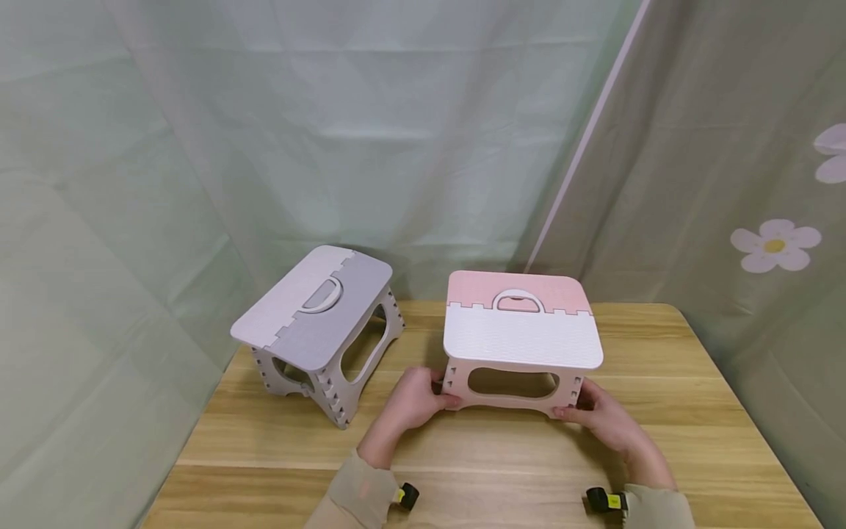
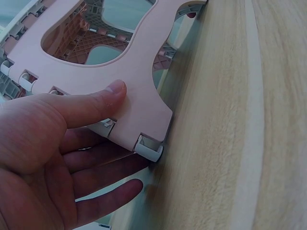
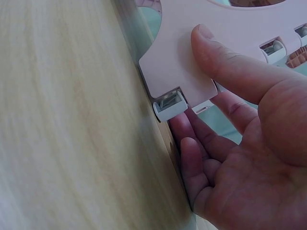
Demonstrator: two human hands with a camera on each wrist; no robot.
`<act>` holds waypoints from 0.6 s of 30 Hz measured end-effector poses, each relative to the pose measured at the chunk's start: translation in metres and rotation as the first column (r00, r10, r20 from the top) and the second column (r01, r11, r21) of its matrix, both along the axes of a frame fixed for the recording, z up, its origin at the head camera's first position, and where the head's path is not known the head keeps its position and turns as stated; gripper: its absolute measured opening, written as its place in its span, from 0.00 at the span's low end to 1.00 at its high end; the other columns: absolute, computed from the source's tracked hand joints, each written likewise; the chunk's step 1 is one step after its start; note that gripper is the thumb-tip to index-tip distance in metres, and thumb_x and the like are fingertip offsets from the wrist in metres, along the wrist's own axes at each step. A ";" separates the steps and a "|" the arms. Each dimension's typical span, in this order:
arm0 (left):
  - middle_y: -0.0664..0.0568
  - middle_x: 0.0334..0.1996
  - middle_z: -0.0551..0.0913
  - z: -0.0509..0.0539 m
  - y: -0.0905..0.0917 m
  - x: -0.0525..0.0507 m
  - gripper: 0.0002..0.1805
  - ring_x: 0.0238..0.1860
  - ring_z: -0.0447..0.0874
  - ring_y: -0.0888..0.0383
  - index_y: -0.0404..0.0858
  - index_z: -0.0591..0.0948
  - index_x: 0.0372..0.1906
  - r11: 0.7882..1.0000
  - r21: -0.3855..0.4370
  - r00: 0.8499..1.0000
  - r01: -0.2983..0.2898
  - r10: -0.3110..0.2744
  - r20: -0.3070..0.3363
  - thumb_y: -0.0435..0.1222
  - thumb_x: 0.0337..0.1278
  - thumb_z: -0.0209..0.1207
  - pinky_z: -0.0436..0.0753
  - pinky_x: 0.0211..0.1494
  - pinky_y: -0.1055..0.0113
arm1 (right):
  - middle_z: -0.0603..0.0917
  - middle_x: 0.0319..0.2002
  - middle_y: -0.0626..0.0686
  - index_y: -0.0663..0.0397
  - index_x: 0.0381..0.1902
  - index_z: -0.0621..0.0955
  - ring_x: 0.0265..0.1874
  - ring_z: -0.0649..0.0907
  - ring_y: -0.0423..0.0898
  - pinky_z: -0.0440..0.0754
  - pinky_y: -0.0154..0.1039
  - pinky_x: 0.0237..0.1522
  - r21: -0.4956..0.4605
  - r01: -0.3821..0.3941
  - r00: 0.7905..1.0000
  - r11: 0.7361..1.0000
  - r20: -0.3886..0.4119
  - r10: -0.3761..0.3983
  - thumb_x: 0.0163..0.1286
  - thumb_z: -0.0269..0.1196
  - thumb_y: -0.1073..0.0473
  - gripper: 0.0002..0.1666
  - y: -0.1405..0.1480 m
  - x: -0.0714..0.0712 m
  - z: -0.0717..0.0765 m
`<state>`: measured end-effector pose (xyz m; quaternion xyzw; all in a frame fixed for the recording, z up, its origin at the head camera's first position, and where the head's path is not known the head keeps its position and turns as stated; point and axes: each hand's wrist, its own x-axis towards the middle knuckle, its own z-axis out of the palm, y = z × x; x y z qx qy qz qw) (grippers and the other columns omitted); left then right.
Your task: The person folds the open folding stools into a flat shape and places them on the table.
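A pink and white folding step stool (image 1: 522, 338) stands unfolded on the wooden table, its white handle folded flat on top. At its near left leg, my left hand (image 1: 415, 399) grips with the thumb on the front panel and the other fingers around the side. My right hand (image 1: 604, 419) holds the near right leg likewise. In the left wrist view, the thumb (image 2: 103, 103) presses the pink leg panel (image 2: 144, 96) just above the foot. The right wrist view has the thumb (image 3: 216, 55) against the panel (image 3: 175, 62), with fingers curled behind the leg's edge.
A grey and white folding stool (image 1: 344, 308) stands unfolded and angled at the table's left. The wooden table (image 1: 489, 470) runs back to a pale curtain (image 1: 370, 147); a darker curtain with flowers (image 1: 694, 184) hangs at the right. Black wrist cameras (image 1: 598, 499) sit by the sleeves.
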<state>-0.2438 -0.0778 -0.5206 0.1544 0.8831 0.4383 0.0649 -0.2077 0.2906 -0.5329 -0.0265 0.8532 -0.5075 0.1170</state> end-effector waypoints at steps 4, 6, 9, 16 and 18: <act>0.59 0.26 0.87 0.000 0.000 0.000 0.12 0.27 0.78 0.61 0.38 0.91 0.37 1.000 -0.007 1.000 -0.002 0.002 0.001 0.39 0.54 0.81 0.79 0.33 0.65 | 0.84 0.59 0.61 0.62 0.73 0.73 0.56 0.80 0.53 0.76 0.47 0.57 -0.015 -0.002 1.000 1.000 -0.001 0.002 0.69 0.76 0.55 0.40 0.000 0.000 -0.001; 0.59 0.26 0.87 0.000 0.000 0.000 0.12 0.27 0.78 0.61 0.38 0.91 0.37 1.000 -0.008 1.000 -0.002 0.002 0.000 0.39 0.54 0.81 0.78 0.33 0.65 | 0.84 0.59 0.61 0.62 0.73 0.73 0.56 0.80 0.53 0.76 0.47 0.57 -0.015 -0.005 1.000 1.000 -0.003 0.005 0.69 0.76 0.55 0.40 0.000 0.000 -0.001; 0.59 0.26 0.87 -0.001 0.000 0.000 0.12 0.27 0.78 0.61 0.38 0.91 0.37 1.000 -0.009 1.000 -0.001 0.001 0.001 0.39 0.54 0.81 0.78 0.33 0.65 | 0.83 0.60 0.61 0.62 0.73 0.73 0.56 0.79 0.53 0.76 0.48 0.57 -0.006 -0.004 1.000 1.000 -0.003 0.004 0.69 0.76 0.54 0.40 0.000 0.000 -0.001; 0.59 0.26 0.87 -0.002 -0.001 0.001 0.12 0.27 0.78 0.61 0.38 0.91 0.37 1.000 -0.011 1.000 -0.003 0.003 0.004 0.40 0.54 0.81 0.79 0.33 0.65 | 0.83 0.60 0.60 0.62 0.73 0.73 0.56 0.79 0.53 0.75 0.48 0.57 -0.028 -0.003 1.000 1.000 0.015 0.003 0.70 0.76 0.55 0.39 0.000 0.000 0.000; 0.59 0.27 0.87 -0.003 -0.001 0.001 0.12 0.27 0.79 0.61 0.38 0.91 0.37 1.000 -0.009 1.000 -0.003 0.003 0.006 0.40 0.54 0.81 0.79 0.33 0.65 | 0.82 0.60 0.60 0.62 0.73 0.73 0.56 0.78 0.53 0.75 0.47 0.57 -0.037 -0.003 1.000 0.999 0.024 0.004 0.70 0.76 0.55 0.40 0.000 0.000 0.000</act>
